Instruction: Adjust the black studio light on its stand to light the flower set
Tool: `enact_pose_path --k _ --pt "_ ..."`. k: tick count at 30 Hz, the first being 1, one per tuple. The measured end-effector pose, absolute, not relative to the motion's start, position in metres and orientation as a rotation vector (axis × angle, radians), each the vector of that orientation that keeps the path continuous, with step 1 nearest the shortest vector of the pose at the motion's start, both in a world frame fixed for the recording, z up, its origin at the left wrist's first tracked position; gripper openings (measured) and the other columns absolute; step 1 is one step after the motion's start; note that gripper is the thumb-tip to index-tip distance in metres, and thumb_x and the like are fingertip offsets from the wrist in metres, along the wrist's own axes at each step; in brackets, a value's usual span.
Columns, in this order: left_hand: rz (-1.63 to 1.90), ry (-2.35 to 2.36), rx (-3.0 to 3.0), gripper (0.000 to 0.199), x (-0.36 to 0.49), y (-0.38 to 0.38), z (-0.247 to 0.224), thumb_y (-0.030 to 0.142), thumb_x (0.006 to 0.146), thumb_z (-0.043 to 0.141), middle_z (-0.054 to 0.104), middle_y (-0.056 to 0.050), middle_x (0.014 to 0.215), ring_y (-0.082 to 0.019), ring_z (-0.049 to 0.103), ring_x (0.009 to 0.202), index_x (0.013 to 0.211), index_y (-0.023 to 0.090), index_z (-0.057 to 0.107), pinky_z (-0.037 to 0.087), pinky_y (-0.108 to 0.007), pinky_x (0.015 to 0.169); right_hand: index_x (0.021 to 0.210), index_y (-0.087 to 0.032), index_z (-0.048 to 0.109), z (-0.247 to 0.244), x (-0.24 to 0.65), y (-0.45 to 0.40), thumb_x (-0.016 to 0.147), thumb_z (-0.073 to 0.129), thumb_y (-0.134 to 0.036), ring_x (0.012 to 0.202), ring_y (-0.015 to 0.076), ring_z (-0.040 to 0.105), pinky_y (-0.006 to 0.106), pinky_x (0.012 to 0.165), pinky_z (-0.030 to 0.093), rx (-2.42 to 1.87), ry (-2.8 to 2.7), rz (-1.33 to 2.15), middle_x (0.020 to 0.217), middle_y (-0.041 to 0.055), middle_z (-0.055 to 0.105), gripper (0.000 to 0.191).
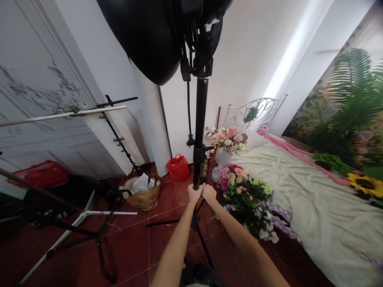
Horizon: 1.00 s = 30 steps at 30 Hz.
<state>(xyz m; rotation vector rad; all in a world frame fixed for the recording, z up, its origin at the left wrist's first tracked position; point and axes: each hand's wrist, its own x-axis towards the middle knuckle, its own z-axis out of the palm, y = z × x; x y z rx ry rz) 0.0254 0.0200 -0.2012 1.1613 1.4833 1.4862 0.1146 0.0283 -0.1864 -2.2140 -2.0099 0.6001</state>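
Observation:
A black light stand [201,115] rises upright in the middle of the view, with a large black lamp head [146,36] at its top. My left hand [194,193] is closed round the pole below its clamp collar. Right beside it, at the same height, my right hand [209,193] is closed on the pole too. From the lamp a black cable with a plug [190,139] hangs left of the pole. The stand's dark legs spread on the red tiled floor [170,199] below my hands.
Artificial flowers [239,183] lie close on the right, beside a bed with a cream cover [314,207]. A red bag [178,167] and a woven basket [143,193] stand on the left. Further left, metal stand legs [83,215] spread over the floor.

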Motion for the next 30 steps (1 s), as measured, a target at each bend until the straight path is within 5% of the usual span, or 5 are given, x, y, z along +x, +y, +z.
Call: enact_pose_path --k 5,17,25,30 --pt "1.456 1.483 1.186 0.023 0.026 0.020 -0.201 0.027 0.060 0.060 0.044 0.003 0.047 -0.007 0.040 0.046 0.047 0.016 0.046 0.031 -0.018 0.045 0.097 -0.015 0.063 -0.200 0.133 0.013 0.097 0.015 -0.035 0.088 0.0161 0.061 0.022 0.073 0.042 -1.852 -2.134 0.400 0.092 0.0117 0.066 0.052" --pt "1.448 1.510 1.141 0.017 0.028 0.017 -0.198 0.024 0.057 0.060 0.046 0.003 0.047 -0.008 0.043 0.046 0.048 0.015 0.049 0.032 -0.019 0.046 0.075 -0.014 0.065 -0.227 0.154 0.026 0.093 0.026 -0.021 0.074 0.0149 0.057 0.022 0.064 0.033 -1.335 -2.390 -0.123 0.074 0.0081 0.066 0.043" --pt "1.454 1.541 1.120 0.016 0.031 0.016 -0.197 0.023 0.058 0.059 0.047 0.002 0.047 -0.008 0.043 0.046 0.048 0.015 0.049 0.032 -0.019 0.046 0.062 -0.011 0.064 -0.250 0.151 0.033 0.090 0.030 -0.020 0.053 0.0129 0.055 0.023 0.052 0.033 -1.419 -2.245 -0.081 0.059 0.0109 0.061 0.044" --pt "1.485 1.544 1.111 0.019 0.034 0.014 -0.191 0.022 0.058 0.060 0.047 0.002 0.045 -0.007 0.043 0.046 0.046 0.015 0.047 0.032 -0.019 0.046 0.071 -0.009 0.065 -0.237 0.146 0.026 0.091 0.028 -0.020 0.059 0.0177 0.060 0.025 0.056 0.040 -1.716 -2.266 0.125 0.063 0.0155 0.062 0.043"
